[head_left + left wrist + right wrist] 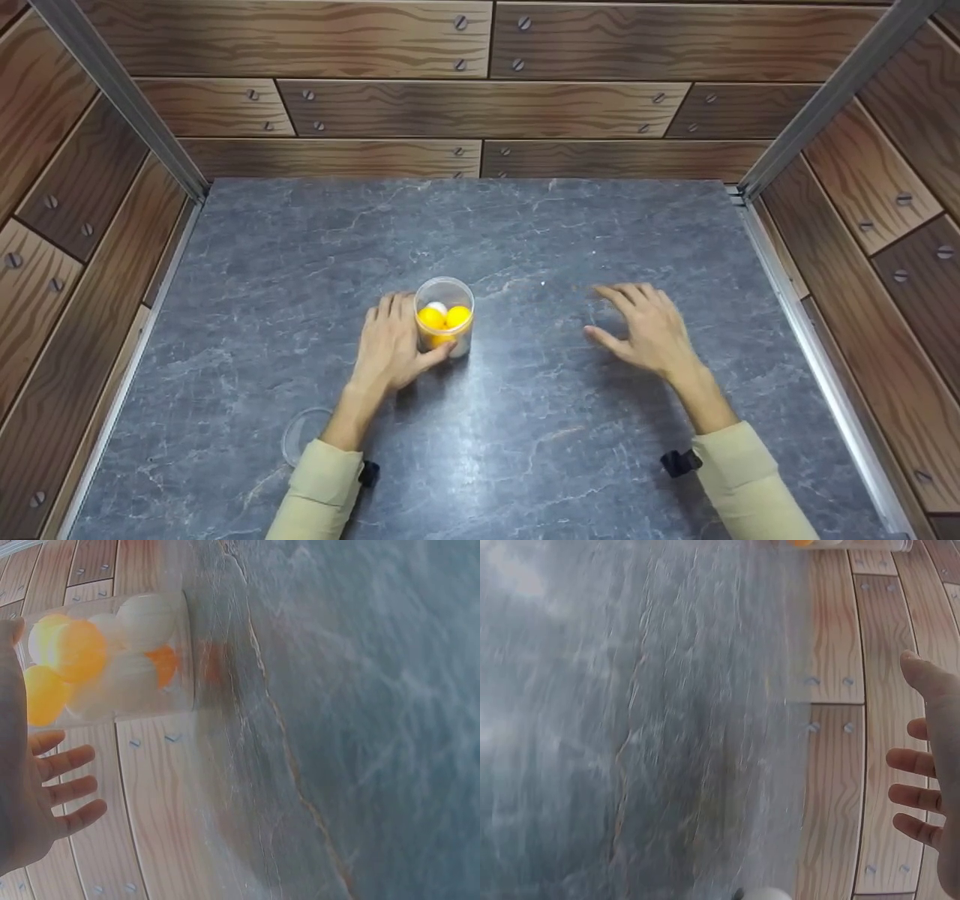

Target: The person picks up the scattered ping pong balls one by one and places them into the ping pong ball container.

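Observation:
A clear plastic jar [463, 346] stands upright on the table with orange and white balls [457, 316] inside. Several of these balls [81, 651] show through its wall in the left wrist view. My left hand [391, 345] is at the jar's left side, thumb in front and fingers beside it. In the left wrist view its fingers [71, 761] look spread and fairly straight; whether they touch the jar is unclear. Well to the right of the jar, my right hand [649, 330] hovers over the table, fingers loosely extended, holding nothing.
A clear round lid [295, 436] lies beside the left forearm, partly hidden by it. The grey marbled table [525, 225] is bounded by wood-patterned walls [480, 109] and metal posts. Something white and round [765, 894] peeks in at the right wrist view's bottom edge.

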Available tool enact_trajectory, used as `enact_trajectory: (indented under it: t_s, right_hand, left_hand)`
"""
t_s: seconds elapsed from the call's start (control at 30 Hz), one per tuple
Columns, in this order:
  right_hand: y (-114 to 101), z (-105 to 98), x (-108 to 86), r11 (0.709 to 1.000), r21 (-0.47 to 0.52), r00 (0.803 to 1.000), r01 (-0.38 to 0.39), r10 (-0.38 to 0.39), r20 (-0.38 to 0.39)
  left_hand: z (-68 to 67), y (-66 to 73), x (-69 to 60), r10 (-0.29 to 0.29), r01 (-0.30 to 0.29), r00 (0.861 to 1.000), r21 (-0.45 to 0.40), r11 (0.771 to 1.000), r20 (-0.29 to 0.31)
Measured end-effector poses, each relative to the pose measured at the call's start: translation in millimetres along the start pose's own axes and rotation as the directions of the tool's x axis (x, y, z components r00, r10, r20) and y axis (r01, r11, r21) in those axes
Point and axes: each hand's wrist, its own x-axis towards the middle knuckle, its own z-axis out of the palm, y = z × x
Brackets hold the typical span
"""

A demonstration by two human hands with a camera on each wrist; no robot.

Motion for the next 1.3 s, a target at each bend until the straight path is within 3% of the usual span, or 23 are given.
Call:
enact_trajectory:
  t_s: [0.4,0.63,1.03,1.3]
  right_hand:
    - [31,1,-18.5,0.996,-0.048,0.997,-0.071,0.072,0.016]
    - [45,0,-31.9,0.992,-0.066,0.994,-0.105,0.106,0.023]
    - [62,-1,-54.3,0.979,-0.090,0.980,-0.185,0.191,0.055]
    - [70,0,-61.3,0.974,-0.111,0.979,-0.196,0.201,0.035]
  left_hand:
    - [0.0,-0.1,-0.4,0.001,-0.001,1.000,0.006,1.000,0.005]
    - [1.6,-0.3,-1.3,0.014,-0.014,0.999,0.015,1.000,-0.030]
    - [2.4,-0.7,-1.2,0.021,-0.020,0.999,0.011,1.000,-0.038]
    - [1.3,0.0,-0.3,0.015,-0.015,1.000,0.013,1.000,-0.027]
